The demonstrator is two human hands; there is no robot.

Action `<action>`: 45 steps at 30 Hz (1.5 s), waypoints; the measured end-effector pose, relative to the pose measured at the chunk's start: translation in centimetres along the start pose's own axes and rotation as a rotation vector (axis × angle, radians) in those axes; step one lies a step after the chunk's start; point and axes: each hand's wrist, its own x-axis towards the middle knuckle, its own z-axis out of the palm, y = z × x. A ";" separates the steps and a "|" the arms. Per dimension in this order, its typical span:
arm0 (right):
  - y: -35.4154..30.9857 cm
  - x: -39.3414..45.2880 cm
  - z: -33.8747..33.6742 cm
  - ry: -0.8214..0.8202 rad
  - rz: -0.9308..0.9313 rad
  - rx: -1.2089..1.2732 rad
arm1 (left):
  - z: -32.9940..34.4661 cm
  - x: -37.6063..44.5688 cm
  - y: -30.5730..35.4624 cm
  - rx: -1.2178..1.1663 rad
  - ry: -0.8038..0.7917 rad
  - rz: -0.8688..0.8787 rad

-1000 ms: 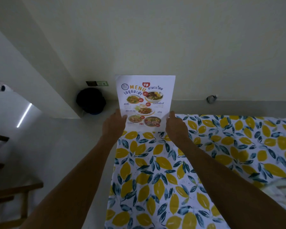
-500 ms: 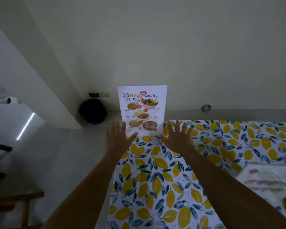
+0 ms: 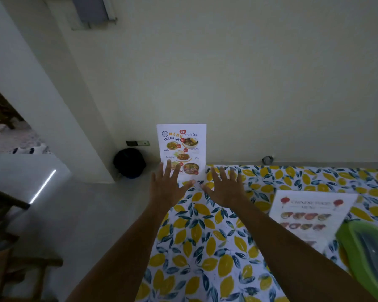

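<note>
A white Thai food menu sheet stands upright at the far left corner of the table, against the wall. My left hand hovers just in front of its lower left part, fingers spread and straight, holding nothing. My right hand is beside it over the lemon-patterned tablecloth, fingers also spread, empty. Both hands are apart from the menu sheet.
A second menu sheet with Chinese food pictures lies flat on the tablecloth at the right. A green tray overlaps its near right corner. A black bag sits on the floor by the wall. Wooden chairs stand at the left.
Both hands let go of the upright menu sheet and drew back with fingers spread. The view widened, bringing the flat menu sheet and green tray into sight at right.
</note>
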 end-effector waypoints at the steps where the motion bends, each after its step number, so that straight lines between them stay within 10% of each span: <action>1: 0.0 -1.1 -0.1 0.014 -0.016 -0.006 | -0.6 -1.1 0.5 0.008 0.000 -0.004; 24: 16.2 -24.9 2.5 0.161 0.068 0.081 | -3.4 -19.3 20.8 0.032 0.006 0.115; 34: 30.1 -23.7 5.9 0.032 0.375 0.037 | 2.4 -14.4 26.8 -0.089 -0.160 0.028; 45: 32.0 -15.8 5.4 0.056 0.268 0.101 | 4.3 -9.2 28.6 -0.041 -0.209 0.059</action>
